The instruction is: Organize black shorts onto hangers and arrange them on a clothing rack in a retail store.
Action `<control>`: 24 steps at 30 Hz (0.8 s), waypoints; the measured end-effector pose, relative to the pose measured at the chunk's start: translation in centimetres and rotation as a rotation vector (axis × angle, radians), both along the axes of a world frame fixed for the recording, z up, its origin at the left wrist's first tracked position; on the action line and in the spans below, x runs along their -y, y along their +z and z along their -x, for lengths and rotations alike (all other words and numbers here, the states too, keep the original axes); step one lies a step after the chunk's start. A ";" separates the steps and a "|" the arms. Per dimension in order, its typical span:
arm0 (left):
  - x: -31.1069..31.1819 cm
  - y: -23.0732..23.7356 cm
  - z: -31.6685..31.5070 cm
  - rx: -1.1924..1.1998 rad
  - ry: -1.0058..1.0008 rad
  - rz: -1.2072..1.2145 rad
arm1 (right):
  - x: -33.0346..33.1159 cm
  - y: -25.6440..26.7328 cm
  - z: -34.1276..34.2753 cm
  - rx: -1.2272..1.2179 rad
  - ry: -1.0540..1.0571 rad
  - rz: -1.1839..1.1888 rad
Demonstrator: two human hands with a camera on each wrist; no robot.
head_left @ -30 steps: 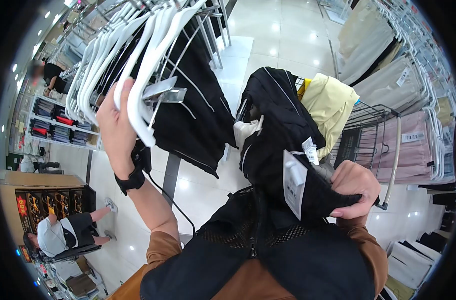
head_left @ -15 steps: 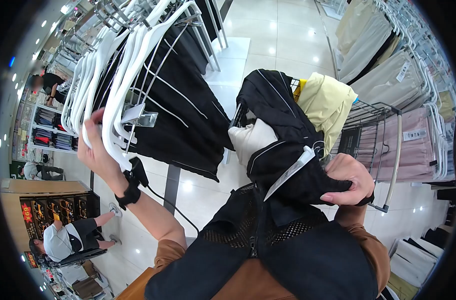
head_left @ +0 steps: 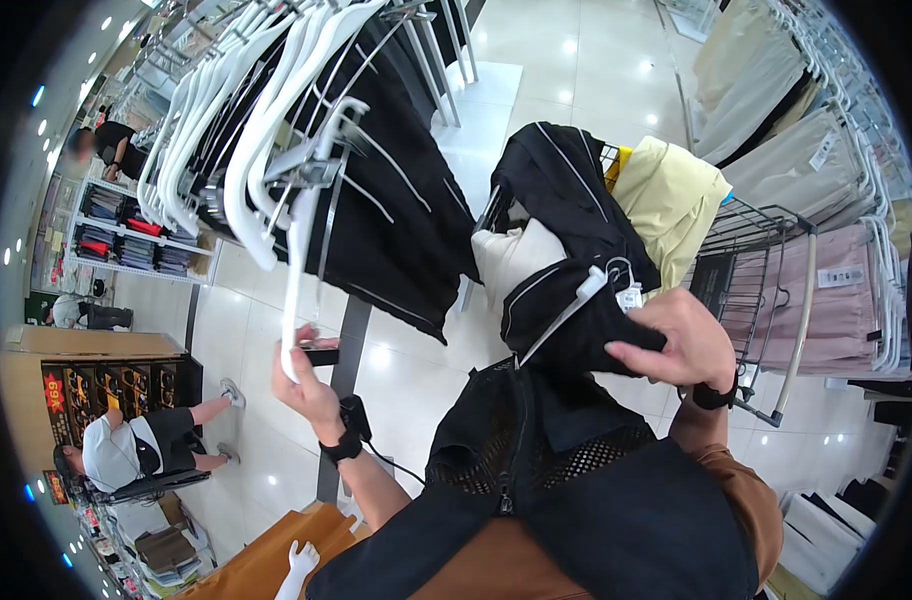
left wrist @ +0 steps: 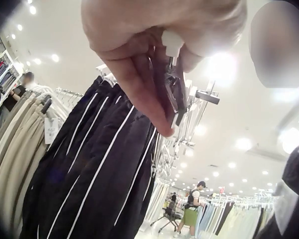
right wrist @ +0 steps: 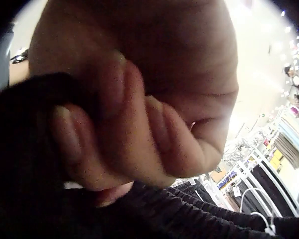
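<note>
In the head view, my left hand [head_left: 311, 395] holds the lower end of a white clip hanger [head_left: 298, 260], which stands out from the row on the rack. The left wrist view shows its fingers pinched around the hanger's end, close to a metal clip [left wrist: 173, 82]. My right hand [head_left: 688, 342] grips the edge of black pants [head_left: 586, 305] with thin white piping. A white tag [head_left: 566, 315] hangs from them. Up close, the right wrist view shows fingers [right wrist: 134, 134] curled into dark cloth, with a gathered waistband [right wrist: 214, 209] below.
More white hangers [head_left: 191, 140] with black pants [head_left: 396, 250] fill the rack at left. A wire shopping cart [head_left: 766, 235] stands at right, a pale yellow garment [head_left: 671, 200] draped over it. Beyond it hang pink pants [head_left: 826, 290]. A person [head_left: 126, 455] sits at far left.
My left hand has come down from the hanger row toward my body, bringing one hanger's end with it. My right hand has risen slightly, still gripping the black pants, whose tag has turned edge-on.
</note>
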State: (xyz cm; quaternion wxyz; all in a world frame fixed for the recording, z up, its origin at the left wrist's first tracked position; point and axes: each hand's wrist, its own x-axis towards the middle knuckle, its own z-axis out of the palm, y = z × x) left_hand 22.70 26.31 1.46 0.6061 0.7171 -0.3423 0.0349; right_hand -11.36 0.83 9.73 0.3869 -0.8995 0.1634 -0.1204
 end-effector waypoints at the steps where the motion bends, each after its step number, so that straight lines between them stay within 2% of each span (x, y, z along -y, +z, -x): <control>1: -1.0 -0.7 0.4 -0.009 -0.005 -0.045 | -0.5 -0.1 -0.3 0.057 -0.094 0.030; 4: -3.5 -1.5 1.9 -0.028 -0.008 -0.127 | -1.7 -0.6 -0.4 0.146 -0.406 0.116; 6: -5.1 -1.8 2.8 -0.090 -0.089 -0.180 | -2.1 -1.2 0.2 0.148 -0.551 0.160; 8: -6.8 -2.5 3.5 -0.099 -0.107 -0.191 | -3.3 -0.7 0.5 0.112 -0.654 0.214; 12: -10.0 -3.1 5.4 -0.161 -0.201 -0.176 | -5.6 -2.2 1.9 0.244 -0.795 0.278; 14: -11.8 -3.6 6.2 -0.299 -0.291 -0.133 | -6.8 -3.0 2.9 0.344 -0.880 0.406; 15: -12.4 -3.6 6.5 -0.308 -0.325 -0.125 | -7.7 -3.2 3.4 0.344 -0.913 0.347; 16: -12.9 -3.6 6.8 -0.326 -0.341 -0.128 | -8.5 -3.3 4.0 0.324 -0.924 0.354; 18: -13.6 -3.5 7.2 -0.400 -0.464 -0.076 | -9.9 -3.6 5.2 0.493 -0.855 0.056; 19: -13.9 -3.6 7.0 -0.386 -0.516 -0.061 | -10.4 -3.7 6.3 0.497 -0.799 -0.020; 20: -14.0 -3.5 6.9 -0.393 -0.537 -0.059 | -10.6 -4.0 7.2 0.491 -0.818 -0.008; 22: -13.7 -2.7 7.0 -0.342 -0.646 -0.054 | -10.5 -4.1 8.8 0.615 -0.657 -0.044; 24: -12.7 -1.4 7.4 -0.349 -0.695 -0.039 | -11.0 -3.1 10.0 0.621 -0.651 -0.029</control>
